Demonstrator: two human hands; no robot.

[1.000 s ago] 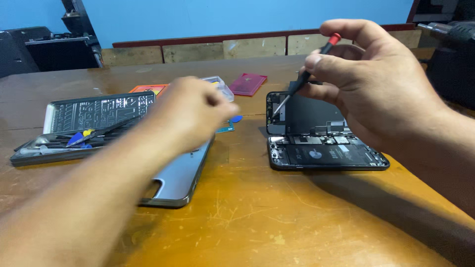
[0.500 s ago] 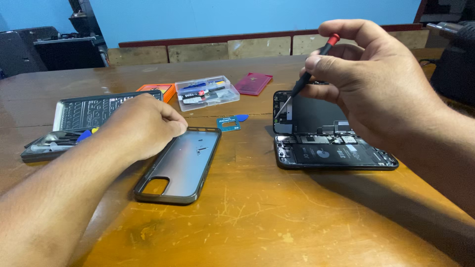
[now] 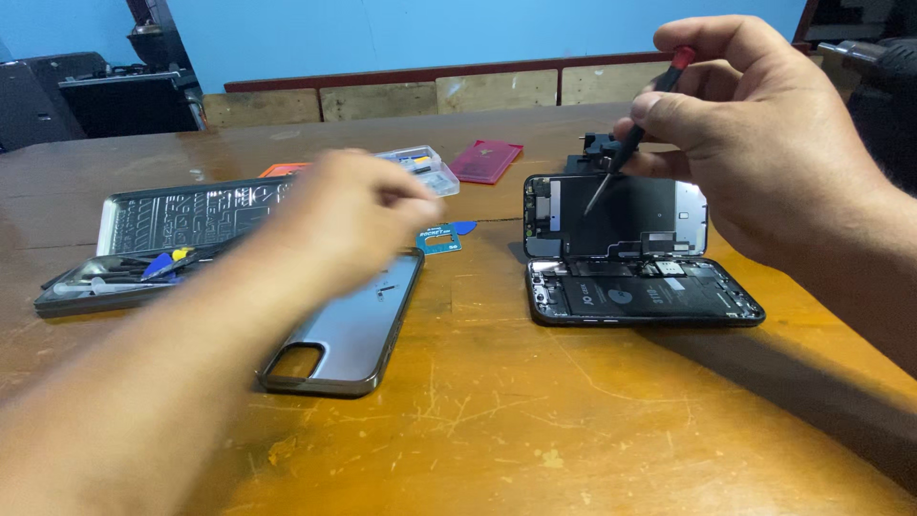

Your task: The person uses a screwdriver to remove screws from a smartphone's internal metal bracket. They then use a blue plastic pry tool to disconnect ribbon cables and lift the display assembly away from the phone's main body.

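Note:
My right hand (image 3: pixel 764 143) grips a slim black screwdriver (image 3: pixel 613 172) with a red cap, tip down over the raised screen half of an opened black phone (image 3: pixel 640 296). The phone lies flat on the wooden table (image 3: pixel 535 430), its battery and boards exposed. My left hand (image 3: pixel 349 215) is blurred in motion above the top end of a grey phone case (image 3: pixel 349 339) lying camera-hole toward me. Its fingers look bunched together; whether they hold anything is unclear.
A dark tool tray (image 3: pixel 181 220) with blue and yellow tools sits at left. Behind my left hand are a clear plastic parts box (image 3: pixel 430 164), an orange item (image 3: pixel 282 170), a maroon case (image 3: pixel 487 160), and a blue card (image 3: pixel 439 239) with a blue pick (image 3: pixel 465 227). Black equipment (image 3: pixel 95 96) stands back left.
My left hand went from near the parts box to the tool tray, and now swings right again over the grey case. The right hand holds the screwdriver over the phone throughout.

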